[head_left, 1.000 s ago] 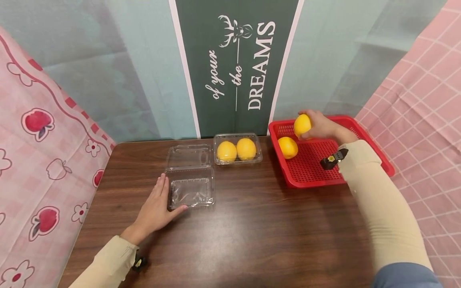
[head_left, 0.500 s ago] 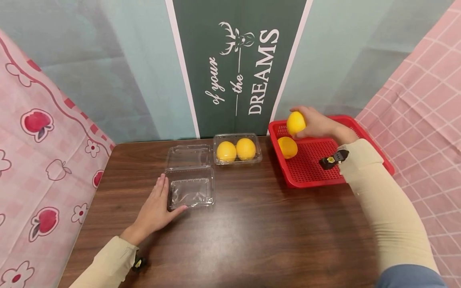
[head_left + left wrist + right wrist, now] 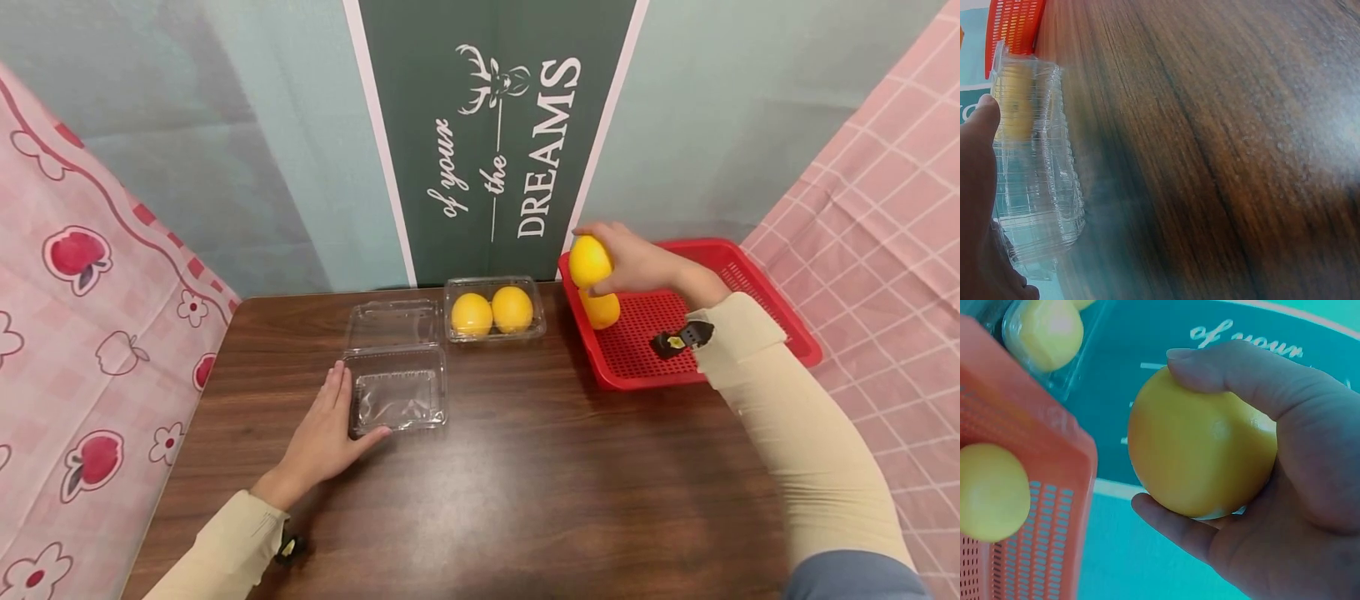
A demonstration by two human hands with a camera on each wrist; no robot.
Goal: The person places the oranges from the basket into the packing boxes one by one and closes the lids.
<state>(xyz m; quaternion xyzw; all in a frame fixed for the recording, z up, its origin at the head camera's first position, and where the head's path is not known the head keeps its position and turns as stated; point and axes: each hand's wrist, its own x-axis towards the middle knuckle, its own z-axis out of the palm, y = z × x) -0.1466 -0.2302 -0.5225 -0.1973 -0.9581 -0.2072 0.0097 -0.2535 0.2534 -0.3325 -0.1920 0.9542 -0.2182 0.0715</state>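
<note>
My right hand (image 3: 637,260) grips a round yellow orange (image 3: 590,262) between thumb and fingers, above the left rim of the red basket (image 3: 667,333). Below it in the basket lies another orange (image 3: 602,311), partly hidden by the held one. The right wrist view shows the held orange (image 3: 1200,447) wrapped by thumb and fingers. My left hand (image 3: 322,433), fingers straight and thumb spread, rests against the left and front sides of a clear plastic clamshell box (image 3: 397,392). That box stands with its lid (image 3: 393,323) folded back and holds nothing.
A second clear box (image 3: 495,335) with two oranges (image 3: 492,312) inside stands at the back, between the first box and the basket. Behind the wooden table (image 3: 487,500) hangs a printed cloth (image 3: 502,250). Pink cloths (image 3: 97,333) flank both sides.
My right hand has carried the orange leftward, from over the basket's inside to its left rim. The left hand and the boxes have stayed put.
</note>
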